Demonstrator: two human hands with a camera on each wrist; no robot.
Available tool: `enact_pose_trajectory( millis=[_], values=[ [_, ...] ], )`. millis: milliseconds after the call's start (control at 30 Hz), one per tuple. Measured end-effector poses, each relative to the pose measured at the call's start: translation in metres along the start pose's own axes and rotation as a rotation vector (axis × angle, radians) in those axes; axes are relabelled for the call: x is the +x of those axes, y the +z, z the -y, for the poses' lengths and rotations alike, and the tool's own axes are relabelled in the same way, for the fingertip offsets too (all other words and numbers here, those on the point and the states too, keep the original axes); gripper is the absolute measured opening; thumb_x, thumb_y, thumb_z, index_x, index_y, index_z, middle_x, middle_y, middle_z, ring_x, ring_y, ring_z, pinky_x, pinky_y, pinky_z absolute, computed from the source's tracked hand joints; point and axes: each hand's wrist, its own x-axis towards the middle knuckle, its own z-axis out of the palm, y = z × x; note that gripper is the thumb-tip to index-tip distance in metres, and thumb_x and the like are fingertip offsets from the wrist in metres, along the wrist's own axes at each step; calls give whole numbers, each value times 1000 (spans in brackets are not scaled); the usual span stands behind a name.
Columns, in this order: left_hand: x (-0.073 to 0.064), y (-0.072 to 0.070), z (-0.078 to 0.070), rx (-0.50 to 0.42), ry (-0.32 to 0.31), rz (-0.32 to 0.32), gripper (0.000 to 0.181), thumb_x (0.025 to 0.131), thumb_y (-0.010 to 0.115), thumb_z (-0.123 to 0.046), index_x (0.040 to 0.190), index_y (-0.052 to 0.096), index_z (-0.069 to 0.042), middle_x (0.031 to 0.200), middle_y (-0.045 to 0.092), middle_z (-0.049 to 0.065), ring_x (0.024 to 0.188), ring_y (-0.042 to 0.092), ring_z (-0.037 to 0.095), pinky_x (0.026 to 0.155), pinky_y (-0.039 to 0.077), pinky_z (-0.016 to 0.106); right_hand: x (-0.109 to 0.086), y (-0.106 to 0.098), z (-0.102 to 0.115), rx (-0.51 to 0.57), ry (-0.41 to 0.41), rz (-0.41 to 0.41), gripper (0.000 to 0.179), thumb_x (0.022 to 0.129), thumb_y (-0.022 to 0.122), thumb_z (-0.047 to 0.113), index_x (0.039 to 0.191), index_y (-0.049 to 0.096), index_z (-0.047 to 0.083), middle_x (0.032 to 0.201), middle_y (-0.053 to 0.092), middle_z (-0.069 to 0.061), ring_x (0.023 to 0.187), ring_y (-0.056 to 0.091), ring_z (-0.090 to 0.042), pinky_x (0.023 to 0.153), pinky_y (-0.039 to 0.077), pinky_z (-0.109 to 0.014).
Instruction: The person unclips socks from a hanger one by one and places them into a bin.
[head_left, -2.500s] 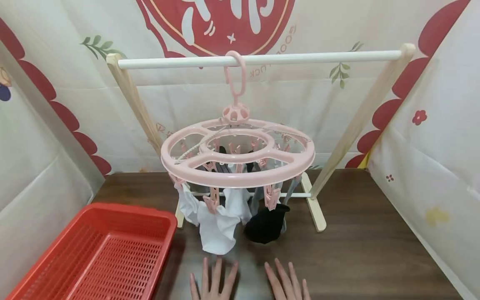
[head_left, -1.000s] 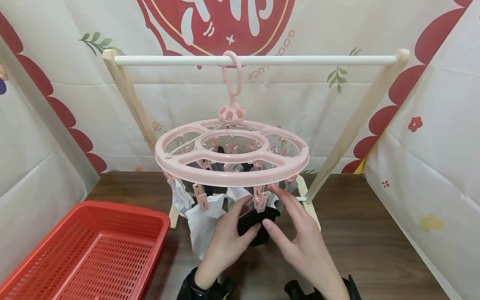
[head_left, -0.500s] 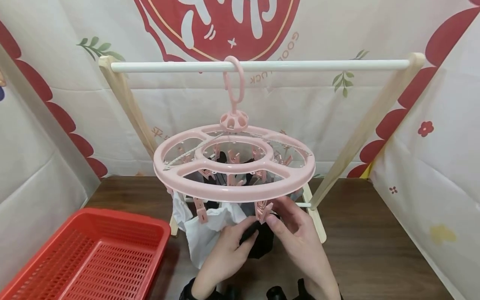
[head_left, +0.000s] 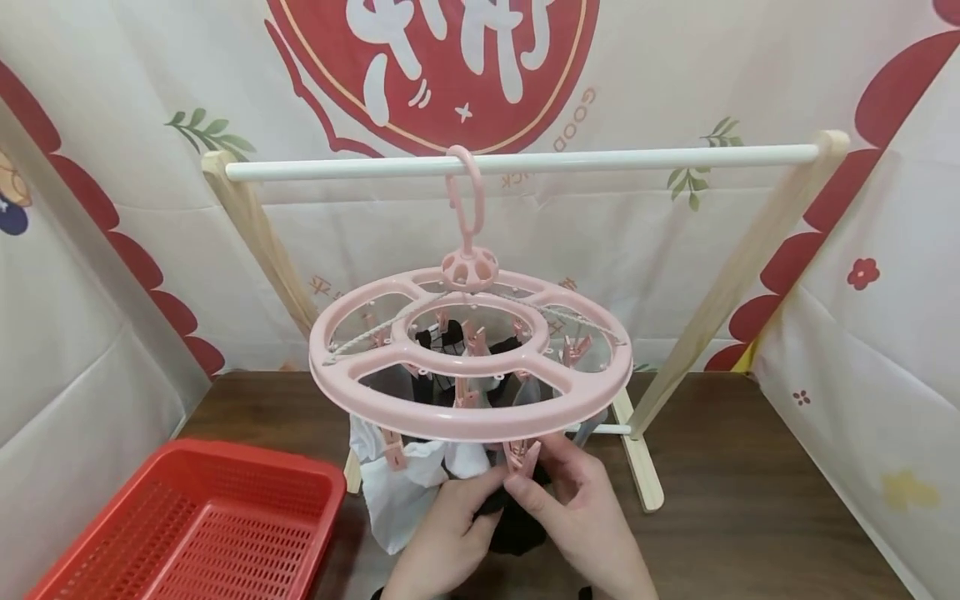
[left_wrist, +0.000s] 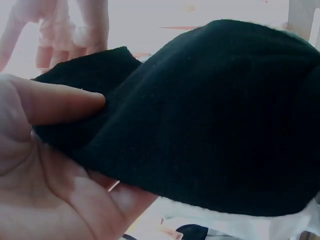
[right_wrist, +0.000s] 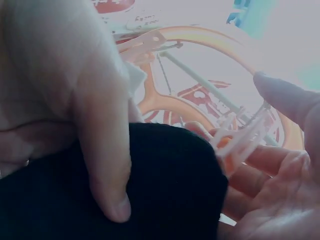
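Observation:
A pink round clip hanger [head_left: 471,423] hangs by its hook. At its front edge my left hand [head_left: 446,533] pinches a black sock [head_left: 519,532], thumb on the near side; the left wrist view shows the sock's cloth [left_wrist: 200,120] spread wide. My right hand [head_left: 592,521] has thumb and fingers around the pink clothespin [head_left: 520,457] above the sock. In the right wrist view the clothespin [right_wrist: 240,142] lies beside the sock's edge. Whether its jaws still bite the cloth I cannot tell. A white sock [head_left: 397,496] hangs from a clip just left.
The hanger's hook sits on a white rod [head_left: 600,160] of a wooden stand [head_left: 720,292]. More socks, grey and dark, hang further back under the ring. A red basket [head_left: 330,508] stands at the left on the brown table [head_left: 750,500]. Printed cloth surrounds the table.
Both hands rose from the tabletop to the black sock. The left took hold of it, and the right closed around its clothespin. The head view has since tilted up slightly.

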Motion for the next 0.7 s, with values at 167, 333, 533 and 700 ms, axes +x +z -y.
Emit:
enact_pose_trajectory(
  millis=[167, 333, 533, 700],
  values=[
    [-7, -4, -1, 26, 20, 40, 59, 75, 58, 12, 130, 59, -11, 120, 64, 2, 108, 57, 10, 91, 46, 33, 0, 6, 0, -43, 10, -6, 31, 91, 59, -6, 117, 62, 11, 98, 61, 0, 87, 58, -11, 77, 48, -25],
    [-10, -7, -1, 82, 51, 106, 56, 74, 62, 11, 127, 60, -8, 120, 64, 3, 108, 57, 10, 91, 46, 32, -1, 9, 0, -22, -2, 6, 25, 91, 61, -3, 112, 64, 10, 97, 66, -2, 85, 61, -12, 75, 49, -26],
    [-8, -12, -3, 98, 60, 203, 43, 79, 62, 7, 119, 61, -8, 104, 67, 2, 87, 57, 2, 77, 45, 19, 1, 15, 0, 50, -7, -69, 26, 91, 56, -11, 106, 68, 6, 93, 70, -4, 75, 57, -9, 65, 47, -23],
    [-5, -17, -3, 93, 62, 216, 46, 80, 62, 7, 122, 59, -10, 108, 66, 0, 93, 58, 4, 83, 46, 23, 0, 18, -1, 115, -34, -147, 18, 96, 51, -3, 105, 65, 4, 90, 70, -8, 69, 55, -11, 62, 45, -26]
  ],
)
